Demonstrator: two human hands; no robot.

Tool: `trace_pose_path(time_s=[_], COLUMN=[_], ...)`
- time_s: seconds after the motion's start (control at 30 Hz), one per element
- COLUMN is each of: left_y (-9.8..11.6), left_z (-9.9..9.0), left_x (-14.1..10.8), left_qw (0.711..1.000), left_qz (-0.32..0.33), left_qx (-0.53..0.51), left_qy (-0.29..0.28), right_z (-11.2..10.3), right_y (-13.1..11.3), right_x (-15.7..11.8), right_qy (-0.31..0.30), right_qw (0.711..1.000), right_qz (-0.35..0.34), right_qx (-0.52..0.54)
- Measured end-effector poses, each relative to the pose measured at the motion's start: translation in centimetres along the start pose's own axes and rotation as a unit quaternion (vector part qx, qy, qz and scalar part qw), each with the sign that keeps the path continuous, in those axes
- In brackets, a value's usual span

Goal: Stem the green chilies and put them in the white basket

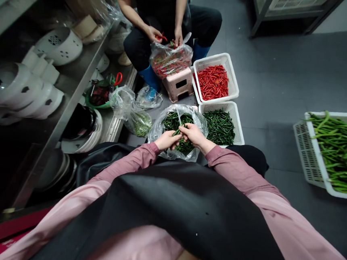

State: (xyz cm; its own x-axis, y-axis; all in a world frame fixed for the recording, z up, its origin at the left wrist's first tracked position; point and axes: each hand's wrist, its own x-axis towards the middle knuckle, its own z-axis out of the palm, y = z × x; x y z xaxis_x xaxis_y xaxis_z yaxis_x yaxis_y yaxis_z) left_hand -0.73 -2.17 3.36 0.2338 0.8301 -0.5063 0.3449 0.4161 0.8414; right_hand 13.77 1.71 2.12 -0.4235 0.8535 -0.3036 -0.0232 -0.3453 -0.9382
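Across our lap, nearest to us, lies a black apron (191,204), which covers our clothes. On the left, a metal shelf (82,77) bears white colanders (59,47), lying close together, perhaps to save room. Far, before us, a co-worker's hands (153,34) are at a bag of red chillies (171,63); this bag leans against a pink stool (177,84), which seems to support it. Nearer, our clear bag (155,132) is open wide between our knees, so our two hands reach easily over its dark green chillies. Our left hand (168,141) has its fingers closed around a green chilli (177,133), and our right hand (194,134) pinches at the same place; the exact fingertips we cannot tell. Just right of the bag, the near white basket (239,127) has dark green chillies (219,127), and the far one (234,76) has red ones, so colours are apart. Well to the right, a basket (310,158) holds long green pods (342,148).
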Motion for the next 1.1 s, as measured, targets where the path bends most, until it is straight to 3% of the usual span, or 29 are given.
trace_pose_path(time_s=[0.13,0.23,0.37,0.5,0.57,0.63,0.7,0.77,0.87,1.0,1.1], left_y=[0.1,0.0,-0.8,-1.6,-1.7,-1.6,-1.3,-1.0,-0.8,-0.2,0.1], left_z=[-0.3,-0.2,-0.1,-1.2,-2.5,-3.8,-4.6,-4.3,-1.8,1.8,2.2], left_x=[-0.5,-0.6,-0.5,-0.6,-0.5,-0.2,0.3,0.9,1.7,2.0,2.0], left_qw=[0.997,0.996,0.945,0.9,0.89,0.893,0.902,0.913,0.928,0.95,0.977], left_qz=[-0.003,0.049,0.139,0.14,0.134,0.13,0.104,0.053,0.007,0.074,0.1], left_qx=[-0.04,0.075,0.292,0.412,0.43,0.411,0.37,0.341,0.324,0.278,0.182], left_qy=[-0.06,-0.02,0.048,0.038,0.066,0.13,0.195,0.218,0.185,0.118,0.056], right_z=[0.0,-0.2,-0.6,-0.6,-0.5,-0.7,-1.0,-1.3,-0.9,0.4,0.8], right_y=[0.2,0.2,-0.6,-1.4,-1.3,-0.9,-0.3,0.2,0.8,1.2,1.2], right_x=[-0.1,-0.1,-0.2,-0.9,-1.0,-0.8,-0.2,0.4,0.6,0.0,0.0], right_qy=[-0.016,-0.052,-0.113,-0.19,-0.196,-0.152,-0.054,0.031,0.043,0.039,0.084], right_qw=[0.999,0.99,0.968,0.951,0.951,0.966,0.982,0.978,0.983,0.996,0.994], right_qz=[-0.009,0.032,0.119,0.176,0.197,0.2,0.17,0.125,0.084,0.074,0.048], right_qx=[0.043,0.129,0.192,0.169,0.133,0.055,-0.061,-0.161,-0.156,-0.038,-0.044])
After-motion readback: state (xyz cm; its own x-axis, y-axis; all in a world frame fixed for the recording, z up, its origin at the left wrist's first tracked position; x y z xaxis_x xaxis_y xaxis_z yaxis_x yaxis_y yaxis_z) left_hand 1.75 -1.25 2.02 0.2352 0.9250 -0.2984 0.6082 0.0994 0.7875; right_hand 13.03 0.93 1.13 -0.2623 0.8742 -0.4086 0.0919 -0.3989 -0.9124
